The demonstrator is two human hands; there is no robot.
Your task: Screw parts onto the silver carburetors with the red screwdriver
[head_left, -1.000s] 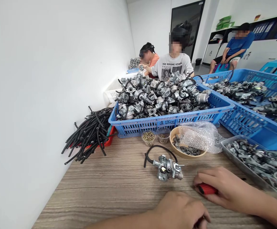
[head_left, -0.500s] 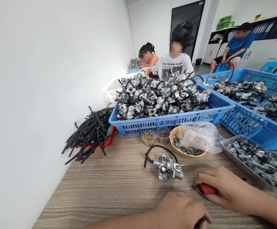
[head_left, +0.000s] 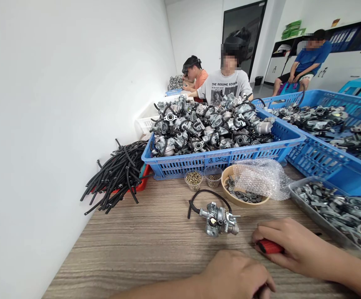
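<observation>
A metal carburetor (head_left: 216, 220) lies on the wooden table in front of me, a black rubber hose looping back from it. Neither hand touches it. My right hand (head_left: 288, 245) rests on the table to its right, closed around the red handle of a screwdriver (head_left: 270, 246); a short dark bit of its shaft shows beyond the hand. Nearer to me, my left hand (head_left: 238, 274) lies on the table with its fingers curled under. Whether anything is inside those fingers is hidden.
Behind the carburetor stand cups of brass screws (head_left: 194, 179) and a round tub (head_left: 245, 201) under bubble wrap (head_left: 263, 178). Blue crates (head_left: 180, 166) of carburetors rise behind. Black hoses (head_left: 115, 178) pile at left, a clear bin (head_left: 336, 211) of metal parts at right. Several people sit beyond.
My hands, the screwdriver and the carburetor stay where they were. In the background, the person in orange has shifted head and hands, and the person in the grey shirt has moved an arm slightly.
</observation>
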